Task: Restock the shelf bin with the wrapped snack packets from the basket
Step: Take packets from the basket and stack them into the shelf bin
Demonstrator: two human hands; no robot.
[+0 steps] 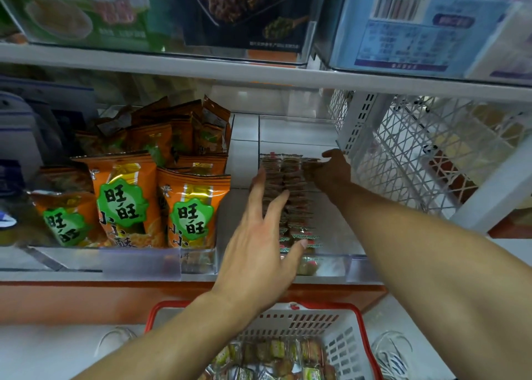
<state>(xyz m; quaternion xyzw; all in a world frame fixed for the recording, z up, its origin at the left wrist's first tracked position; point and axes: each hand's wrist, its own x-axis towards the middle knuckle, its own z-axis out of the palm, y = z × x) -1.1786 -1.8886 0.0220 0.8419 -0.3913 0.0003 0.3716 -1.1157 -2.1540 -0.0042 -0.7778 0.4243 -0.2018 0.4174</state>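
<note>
Reaching into the clear shelf bin (pixel 355 260), both hands are busy with the rows of wrapped snack packets (pixel 290 195) already lined up inside it. From the head camera, the left hand (pixel 259 241) lies flat along the near left side of the stack, its fingers (pixel 256 195) straight and spread, pressing the packets rather than gripping any. The right hand (pixel 334 168) is at the far end of the rows, against the back packets; its fingers look bent round the end of the stack, though they are too small and shaded for me to say whether they hold a packet or only push.

Below, the red-rimmed basket (pixel 339 342) sits just under the shelf edge with a good heap of loose packets (pixel 276 356) in it. So the bin is partly filled: the packets reach from its front lip roughly to mid-depth, with bare bin floor behind. By my reckoning the job is perhaps halfway, this step being a tidying squeeze. Orange snack bags (pixel 190 207) fill the neighbouring bin.
</note>
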